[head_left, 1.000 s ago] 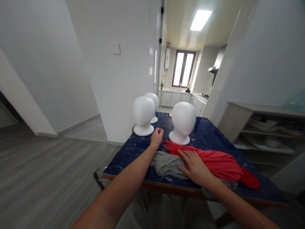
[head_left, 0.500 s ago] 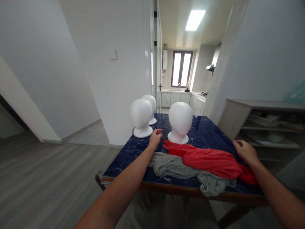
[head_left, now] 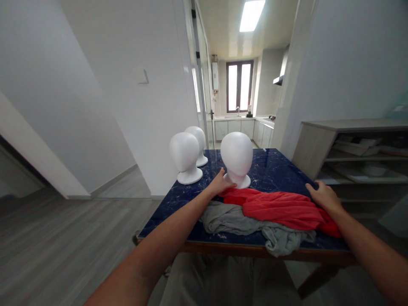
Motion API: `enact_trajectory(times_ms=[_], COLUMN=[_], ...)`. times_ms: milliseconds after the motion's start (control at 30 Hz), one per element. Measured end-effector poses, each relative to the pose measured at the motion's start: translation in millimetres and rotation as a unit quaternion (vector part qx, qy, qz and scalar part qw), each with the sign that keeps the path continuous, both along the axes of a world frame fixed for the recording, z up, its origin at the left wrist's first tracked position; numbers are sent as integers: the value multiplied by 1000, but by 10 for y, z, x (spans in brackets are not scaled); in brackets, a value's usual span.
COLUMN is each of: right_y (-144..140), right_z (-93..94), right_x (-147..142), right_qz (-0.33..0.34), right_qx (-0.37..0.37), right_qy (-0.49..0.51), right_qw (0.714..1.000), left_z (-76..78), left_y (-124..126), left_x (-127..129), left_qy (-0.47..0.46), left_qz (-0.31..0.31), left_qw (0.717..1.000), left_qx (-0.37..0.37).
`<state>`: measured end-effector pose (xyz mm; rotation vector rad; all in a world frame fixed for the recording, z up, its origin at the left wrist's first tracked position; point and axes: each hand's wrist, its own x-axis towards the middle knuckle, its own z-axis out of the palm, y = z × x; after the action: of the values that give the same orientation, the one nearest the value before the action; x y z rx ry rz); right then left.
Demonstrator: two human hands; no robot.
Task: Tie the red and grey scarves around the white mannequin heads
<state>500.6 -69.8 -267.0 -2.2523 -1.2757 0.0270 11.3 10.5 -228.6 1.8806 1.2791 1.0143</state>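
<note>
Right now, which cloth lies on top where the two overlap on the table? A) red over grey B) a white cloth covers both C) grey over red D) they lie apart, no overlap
A: the red cloth drapes across the grey cloth, hiding its middle, on the blue table.

This is a home, an apartment with plain white walls (head_left: 95, 63) and grey wood-look flooring (head_left: 63, 238). Past an open doorway lies a narrow kitchen (head_left: 239, 123) with white cabinets, a sink under a window (head_left: 239, 85), a range hood (head_left: 278, 80) on the wall and a ceiling light panel (head_left: 251, 15). A dark blue marbled bench (head_left: 277, 170) stands in the near room, and beside its right edge is an open wooden shelf unit (head_left: 350, 148) stacked with household items.
</note>
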Motion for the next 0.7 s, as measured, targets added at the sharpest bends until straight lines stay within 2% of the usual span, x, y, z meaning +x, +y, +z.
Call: enact_trajectory(times_ms=[167, 333, 533, 700], right_y=[-63, -89, -105, -114], right_z=[63, 129, 156, 170], right_x=[-107, -219, -281, -307], right_qz=[-10, -21, -26, -28], right_qx=[-9, -22, -33, -38], right_qy=[5, 10, 10, 12], right_qw=[1000, 999, 999, 999], left_z=[1, 41, 162, 520], left_y=[111, 129, 67, -187], left_x=[313, 454, 323, 60], left_qy=[-117, -132, -80, -107], left_qz=[0, 73, 79, 69], left_qw=[993, 988, 993, 984], left_qx=[-8, -23, 42, 127])
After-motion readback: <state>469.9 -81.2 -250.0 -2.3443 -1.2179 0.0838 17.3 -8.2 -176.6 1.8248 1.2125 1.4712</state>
